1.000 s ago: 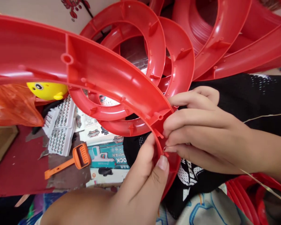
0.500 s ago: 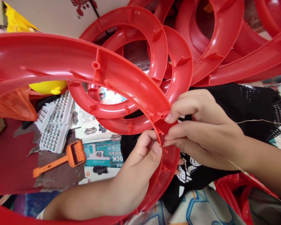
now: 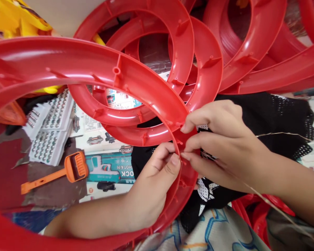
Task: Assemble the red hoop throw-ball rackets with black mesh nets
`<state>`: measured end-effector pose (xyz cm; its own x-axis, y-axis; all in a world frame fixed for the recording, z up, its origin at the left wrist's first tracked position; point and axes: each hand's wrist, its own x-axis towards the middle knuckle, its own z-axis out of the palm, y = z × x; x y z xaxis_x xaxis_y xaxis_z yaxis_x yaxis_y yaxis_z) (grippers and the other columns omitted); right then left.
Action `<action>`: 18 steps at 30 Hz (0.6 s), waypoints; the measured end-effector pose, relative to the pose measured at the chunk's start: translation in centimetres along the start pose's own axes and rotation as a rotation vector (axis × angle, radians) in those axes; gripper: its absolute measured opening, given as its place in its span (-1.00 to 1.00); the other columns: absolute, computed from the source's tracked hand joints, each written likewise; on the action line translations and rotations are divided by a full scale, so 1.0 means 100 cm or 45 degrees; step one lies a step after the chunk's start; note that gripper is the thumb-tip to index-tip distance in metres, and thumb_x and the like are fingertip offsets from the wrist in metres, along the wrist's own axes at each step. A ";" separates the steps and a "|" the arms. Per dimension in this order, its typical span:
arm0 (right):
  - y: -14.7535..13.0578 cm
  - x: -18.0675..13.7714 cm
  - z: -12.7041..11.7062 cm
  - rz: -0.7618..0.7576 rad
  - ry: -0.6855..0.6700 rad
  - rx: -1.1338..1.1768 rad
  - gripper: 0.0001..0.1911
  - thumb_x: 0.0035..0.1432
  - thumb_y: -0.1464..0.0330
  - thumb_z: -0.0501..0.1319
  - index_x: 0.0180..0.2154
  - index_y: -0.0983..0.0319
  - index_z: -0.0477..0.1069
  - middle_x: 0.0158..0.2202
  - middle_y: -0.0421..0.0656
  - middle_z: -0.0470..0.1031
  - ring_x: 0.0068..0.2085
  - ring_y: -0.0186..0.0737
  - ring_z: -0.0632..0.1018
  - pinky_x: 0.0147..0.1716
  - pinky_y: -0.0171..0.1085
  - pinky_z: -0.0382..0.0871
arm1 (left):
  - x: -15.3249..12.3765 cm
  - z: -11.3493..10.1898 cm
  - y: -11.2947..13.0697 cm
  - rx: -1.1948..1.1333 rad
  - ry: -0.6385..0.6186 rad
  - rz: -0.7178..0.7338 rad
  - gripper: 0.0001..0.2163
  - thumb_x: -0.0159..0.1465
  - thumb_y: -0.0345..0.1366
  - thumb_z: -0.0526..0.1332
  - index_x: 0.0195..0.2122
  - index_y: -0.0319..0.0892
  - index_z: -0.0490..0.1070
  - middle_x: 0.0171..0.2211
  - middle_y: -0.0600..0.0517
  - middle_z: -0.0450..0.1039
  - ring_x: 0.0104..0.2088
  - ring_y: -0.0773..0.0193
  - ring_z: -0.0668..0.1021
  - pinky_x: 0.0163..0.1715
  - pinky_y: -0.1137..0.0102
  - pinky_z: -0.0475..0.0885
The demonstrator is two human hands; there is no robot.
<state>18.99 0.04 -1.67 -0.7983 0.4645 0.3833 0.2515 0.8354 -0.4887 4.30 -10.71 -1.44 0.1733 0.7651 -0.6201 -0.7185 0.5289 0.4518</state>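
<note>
Red ring (image 3: 75,62) btw hands, nr edge over patterned cloth (image 3: 222,230) | rim axis ~top-btm at pinch | L hand (image 3: 153,184) pinching inner rim fr. left | R hand (image 3: 225,146) opp., fingertips nr L thumb, grip can't tell | thin wire (image 3: 266,200) lwr right

from my station i saw a worn surface (image 3: 5,170), dark red at the left, with a ragged-edged brown patch (image 3: 65,197); table or floor, i couldn't tell. an orange slotted tool (image 3: 60,173) lay flat across that patch. just beside it, i noted pale trays (image 3: 52,129), overlapping, rows of shiny round pieces inside. printed packaging (image 3: 87,149), partly teal with a pistol picture (image 3: 103,165), lay to the right.
</note>
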 end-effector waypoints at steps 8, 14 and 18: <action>0.003 -0.003 -0.010 0.005 -0.150 0.108 -0.79 0.33 0.41 0.12 -0.34 0.18 0.48 -0.04 -0.11 0.33 -0.11 -0.14 0.34 -0.18 -0.07 0.14 | 0.000 -0.001 0.002 -0.057 -0.001 -0.029 -0.91 0.35 -0.26 0.26 -0.23 -0.15 0.42 -0.28 0.10 0.50 -0.37 0.33 0.62 -0.37 0.45 0.57; 0.006 -0.002 -0.008 0.060 -0.151 0.294 -0.84 0.27 0.46 0.17 -0.30 0.14 0.49 -0.06 -0.13 0.31 -0.05 -0.16 0.39 -0.15 -0.10 0.30 | -0.004 -0.004 -0.006 -0.042 -0.040 -0.039 -0.83 0.37 -0.17 0.24 -0.06 -0.03 0.53 -0.26 0.10 0.58 -0.35 0.43 0.60 -0.26 0.52 0.55; 0.005 -0.004 -0.003 0.037 -0.017 0.271 -0.93 0.26 0.45 0.24 -0.25 0.15 0.45 -0.04 -0.12 0.30 -0.04 -0.17 0.42 -0.23 -0.16 0.35 | -0.007 -0.002 -0.006 0.104 -0.126 0.154 -0.82 0.36 -0.36 0.25 -0.05 -0.01 0.56 -0.12 0.14 0.60 -0.13 0.45 0.59 0.02 0.58 0.46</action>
<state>19.58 0.36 -1.81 -0.7998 0.4826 0.3570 0.1542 0.7400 -0.6547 4.50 -11.64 -1.44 0.1572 0.8552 -0.4938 -0.6819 0.4557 0.5722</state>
